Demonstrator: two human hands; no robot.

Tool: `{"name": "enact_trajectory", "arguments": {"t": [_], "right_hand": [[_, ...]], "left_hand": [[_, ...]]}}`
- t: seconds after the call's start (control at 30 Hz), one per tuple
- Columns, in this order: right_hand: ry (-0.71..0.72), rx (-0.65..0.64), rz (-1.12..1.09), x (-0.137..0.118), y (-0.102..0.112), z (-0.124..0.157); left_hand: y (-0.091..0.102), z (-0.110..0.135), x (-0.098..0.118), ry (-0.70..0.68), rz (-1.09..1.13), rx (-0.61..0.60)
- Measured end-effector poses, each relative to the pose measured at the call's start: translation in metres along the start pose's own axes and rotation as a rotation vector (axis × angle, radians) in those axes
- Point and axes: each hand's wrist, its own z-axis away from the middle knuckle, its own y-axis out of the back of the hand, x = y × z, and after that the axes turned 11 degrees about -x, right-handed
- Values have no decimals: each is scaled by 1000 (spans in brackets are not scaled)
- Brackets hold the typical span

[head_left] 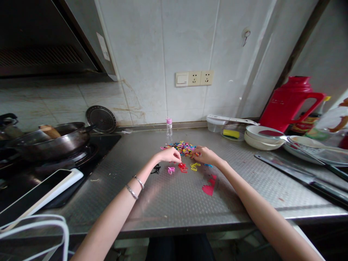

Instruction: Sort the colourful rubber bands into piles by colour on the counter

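Observation:
A heap of small multicoloured rubber bands [182, 146] lies on the steel counter. My left hand [170, 155], fingers pinched together, is in front of the heap and just above a small red group of bands [183, 167]; anything between its fingertips is too small to make out. At the heap's right edge, my right hand [206, 156] has its fingers bent in among the bands, their tips partly hidden. Small single-colour groups lie in a row nearer me: black bands [156, 169], pink bands [171, 170], yellow bands [195, 166] and blue bands [208, 165].
A torn pink-red piece [209, 185] lies before my right hand. Behind the heap stands a small pink-capped bottle [169, 127]. Stove, wok [59, 139] and white-edged device [40, 195] are left; bowls [262, 139], knife [288, 168] and red thermos [289, 103] are right.

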Motion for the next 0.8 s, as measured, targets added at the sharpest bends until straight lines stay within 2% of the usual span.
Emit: {"name": "enact_trajectory", "arguments": {"t": [0.23,0.6,0.8], "right_hand": [[12,-11,11,-4,0,0],[6,89,-61,-3,-1,-2],[227,108,-199,-24,-4,-6]], "left_hand": [[8,3,-7,-44,54,143],[20,7,-18,4,118,310],[20,3,-30,27,79,368]]}}
